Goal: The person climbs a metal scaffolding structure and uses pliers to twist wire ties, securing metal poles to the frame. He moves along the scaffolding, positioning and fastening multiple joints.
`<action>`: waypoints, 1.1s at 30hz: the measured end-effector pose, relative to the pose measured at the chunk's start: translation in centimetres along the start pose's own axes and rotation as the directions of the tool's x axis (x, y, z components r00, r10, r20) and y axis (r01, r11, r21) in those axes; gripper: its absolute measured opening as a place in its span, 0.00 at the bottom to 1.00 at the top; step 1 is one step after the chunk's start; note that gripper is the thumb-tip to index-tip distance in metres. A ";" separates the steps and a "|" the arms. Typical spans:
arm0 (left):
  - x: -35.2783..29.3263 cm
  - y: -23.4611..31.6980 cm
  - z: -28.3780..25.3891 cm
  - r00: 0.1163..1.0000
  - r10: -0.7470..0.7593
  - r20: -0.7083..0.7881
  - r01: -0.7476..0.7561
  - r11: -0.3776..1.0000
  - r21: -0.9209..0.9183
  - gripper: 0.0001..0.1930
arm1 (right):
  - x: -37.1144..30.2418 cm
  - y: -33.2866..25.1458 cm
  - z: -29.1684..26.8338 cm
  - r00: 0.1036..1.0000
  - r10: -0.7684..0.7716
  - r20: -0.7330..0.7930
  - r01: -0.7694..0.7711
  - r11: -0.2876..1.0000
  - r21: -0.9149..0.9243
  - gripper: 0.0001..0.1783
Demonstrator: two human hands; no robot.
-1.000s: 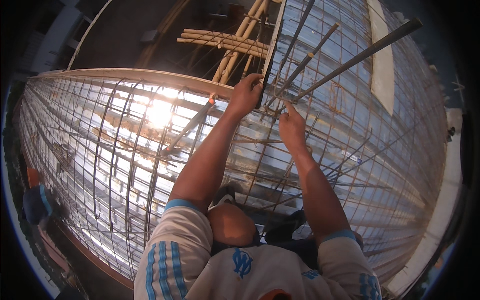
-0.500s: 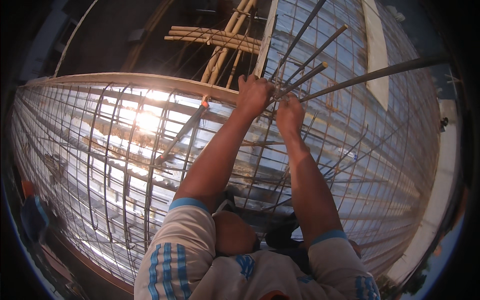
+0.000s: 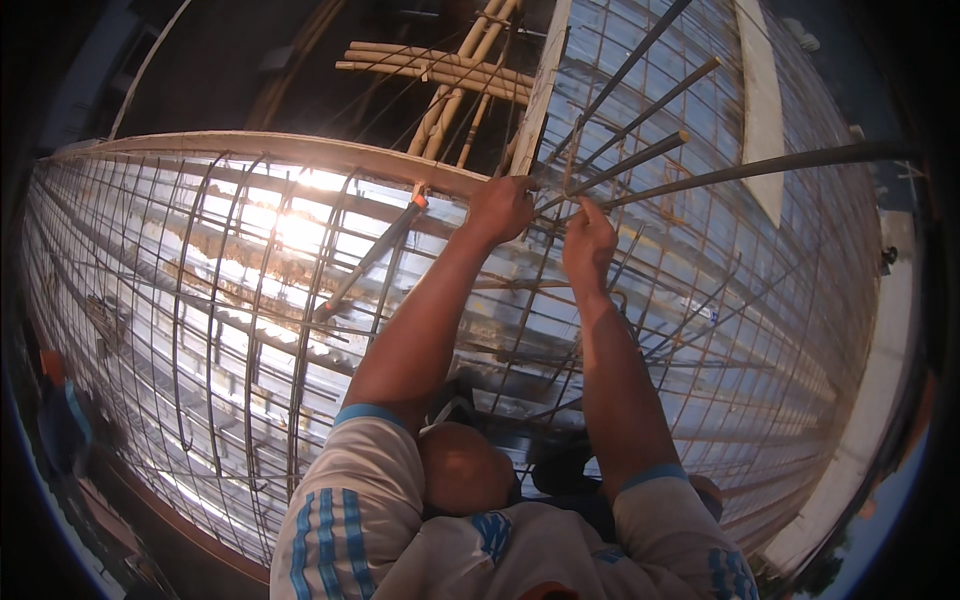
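The left hand (image 3: 502, 208) curls its fingers by the end of a wooden board (image 3: 320, 149), and the right hand (image 3: 590, 240) pokes one finger up near the low ends of thick metal bars (image 3: 640, 159) that lean out to the right, but I cannot tell if either hand pinches anything.

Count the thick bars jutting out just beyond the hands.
4 in view, fanning out: the topmost bar, a second bar below it, a third bar under that, and the lowest bar, reaching farthest right. Others may be hidden.
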State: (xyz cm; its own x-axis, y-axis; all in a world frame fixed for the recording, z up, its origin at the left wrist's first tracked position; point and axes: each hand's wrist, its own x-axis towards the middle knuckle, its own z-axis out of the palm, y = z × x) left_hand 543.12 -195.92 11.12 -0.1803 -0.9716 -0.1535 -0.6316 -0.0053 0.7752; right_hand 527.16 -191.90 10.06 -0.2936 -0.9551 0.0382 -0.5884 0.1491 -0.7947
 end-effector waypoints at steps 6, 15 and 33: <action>-0.2 -0.1 -0.2 0.996 0.038 0.077 -0.024 0.984 -0.177 0.16 | 1.3 4.4 1.0 0.957 -0.265 -0.121 0.269 0.963 0.020 0.14; -0.7 0.7 -1.0 0.971 -0.083 0.225 0.186 0.853 -0.488 0.17 | -0.5 -0.8 -1.1 0.974 -0.227 -0.023 0.211 0.936 -0.282 0.14; 0.3 0.4 0.2 0.997 -0.039 0.070 0.070 0.849 -0.523 0.13 | 0.9 -1.9 -1.8 0.961 -0.277 0.024 0.270 0.906 -0.325 0.07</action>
State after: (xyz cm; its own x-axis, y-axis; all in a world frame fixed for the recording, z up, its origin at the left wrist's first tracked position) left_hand 542.70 -196.17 11.29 -0.2076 -0.9517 -0.2264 -0.1547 -0.1966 0.9682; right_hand 526.69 -192.56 12.74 -0.1007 -0.9650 0.2420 -0.8576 -0.0391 -0.5128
